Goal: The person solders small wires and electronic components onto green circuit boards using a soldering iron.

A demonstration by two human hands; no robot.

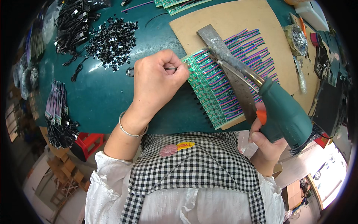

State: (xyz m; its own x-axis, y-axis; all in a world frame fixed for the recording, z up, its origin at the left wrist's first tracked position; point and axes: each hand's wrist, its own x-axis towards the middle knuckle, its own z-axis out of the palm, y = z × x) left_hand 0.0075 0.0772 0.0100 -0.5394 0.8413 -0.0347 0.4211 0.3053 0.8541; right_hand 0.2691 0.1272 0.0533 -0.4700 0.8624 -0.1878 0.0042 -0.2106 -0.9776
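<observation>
Table: a dark teal table fills the upper view; a floor with a red stool shows below its near edge.
Landmark: one tan board lies on the table, and the places below are told from it.
Boards in a row: one row of small green circuit boards lies across the lower left part of the tan board, too many and too tightly packed to count, each with purple, blue and red wires running up and to the right.
Metal bar: one grey metal bar lies slantwise over the wires on the tan board.
Left hand: curled almost into a fist at the tan board's left edge; the fingers pinch one thin dark wire-like piece that reaches to the end of the row. What the piece is stays hard to make out. One silver bangle circles the wrist.
Right hand: below the tan board's lower right corner, fingers wrapped tight around the grip of one teal soldering gun; its metal tip rests on the upper end of the row.
Left of the board: one heap of small black connectors, beyond counting, and one tangle of black cables.
Hidden: the right palm is covered by the gun; things at the right rim are blurred and cut off.
</observation>
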